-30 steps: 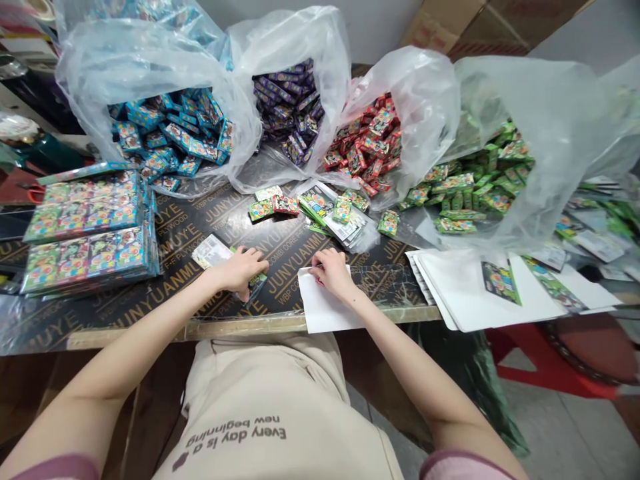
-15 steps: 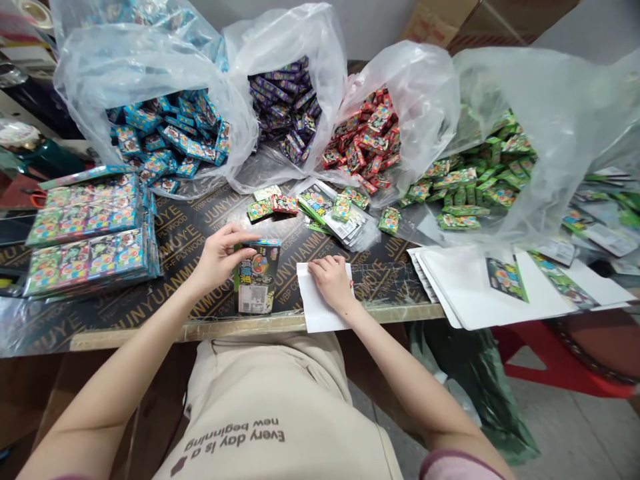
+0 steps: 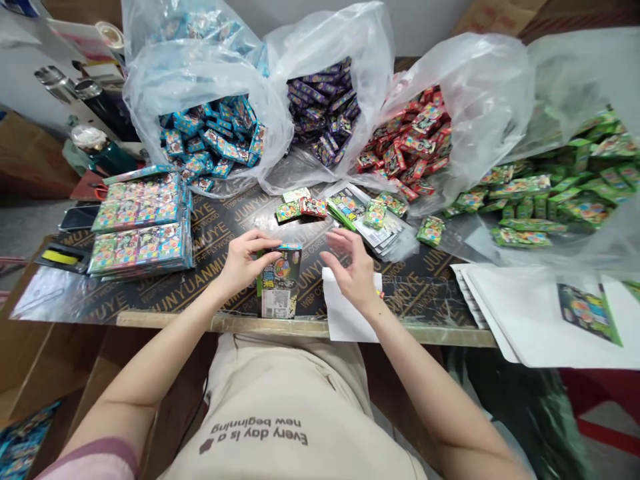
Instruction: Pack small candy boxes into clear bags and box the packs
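My left hand (image 3: pixel 251 262) pinches the top of a dark printed packet (image 3: pixel 281 280) that stands near the table's front edge. A blue strip shows along the packet's top, and a pale label panel covers its lower part. My right hand (image 3: pixel 354 268) is open, thumb and fingers apart with nothing between them. Beneath it a white sheet of paper (image 3: pixel 345 313) hangs slightly over the edge. Just beyond my hands lie small candy-like boxes, one red (image 3: pixel 314 207) and one green (image 3: pixel 289 212), and a stack of flat printed packets (image 3: pixel 345 207).
Plastic bags of small boxes line the back: blue (image 3: pixel 210 137), purple (image 3: pixel 325 107), red (image 3: pixel 410 143) and green (image 3: pixel 560 193). Wrapped multi-box packs (image 3: pixel 140 227) are stacked at left, beside bottles (image 3: pixel 103 150). White sheets (image 3: pixel 525 320) overhang the table at right.
My right hand has lifted off the white paper and opened, moving toward the packet. My left hand keeps its hold on the packet. The view has turned to the left.
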Tool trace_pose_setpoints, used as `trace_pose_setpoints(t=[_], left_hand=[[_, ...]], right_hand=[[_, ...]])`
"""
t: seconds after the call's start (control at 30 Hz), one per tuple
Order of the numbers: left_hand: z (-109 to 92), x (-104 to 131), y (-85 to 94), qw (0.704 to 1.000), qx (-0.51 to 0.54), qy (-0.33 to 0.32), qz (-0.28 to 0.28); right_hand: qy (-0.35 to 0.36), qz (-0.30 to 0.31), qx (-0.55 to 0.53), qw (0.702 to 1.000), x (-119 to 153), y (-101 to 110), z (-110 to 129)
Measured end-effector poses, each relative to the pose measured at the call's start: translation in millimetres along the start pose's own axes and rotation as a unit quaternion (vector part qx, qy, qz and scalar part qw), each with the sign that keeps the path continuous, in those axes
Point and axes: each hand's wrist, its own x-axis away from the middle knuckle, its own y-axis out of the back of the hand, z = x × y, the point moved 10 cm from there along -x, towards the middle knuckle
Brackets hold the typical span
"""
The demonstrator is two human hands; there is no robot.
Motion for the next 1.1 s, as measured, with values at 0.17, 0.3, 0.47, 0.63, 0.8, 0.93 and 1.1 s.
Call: trace_pose_setpoints(t=[0.17, 0.3, 0.47, 0.63, 0.8, 0.93, 1.1], left_hand=[[-9.5, 0.9, -0.1, 1.000, -0.022, -0.018, 0.005], [-11.1, 3.6, 0.6, 0.999, -0.026, -0.027, -0.004], [-14.6, 6.3, 1.9, 0.999, -0.008, -0.040, -0.017], [-7.1, 4.8, 3.0, 0.998, 0.054, 0.030, -0.008], [7.5, 6.4, 4.0, 0.987, 0.124, 0.101, -0.009], [6.1, 5.2, 5.3, 0.989, 0.112, 0.095, -0.002], [-0.9, 5.2, 5.8, 0.993, 0.094, 0.072, -0.011]], right_hand=[[0.013, 0.050, -0.151, 0.987, -26.6, -43.4, 38.9], [0.027, 0.061, -0.129, 0.989, -23.6, -47.0, 43.5], [0.041, 0.080, -0.087, 0.992, -25.7, -33.0, 55.1], [0.023, 0.163, -0.042, 0.985, -58.9, -39.6, 70.2], [-0.057, 0.423, -0.086, 0.900, -53.0, -93.4, 69.8], [-0.067, 0.464, -0.066, 0.881, -48.7, -106.3, 70.4], [-0.073, 0.458, -0.041, 0.885, -50.0, -106.8, 68.7]])
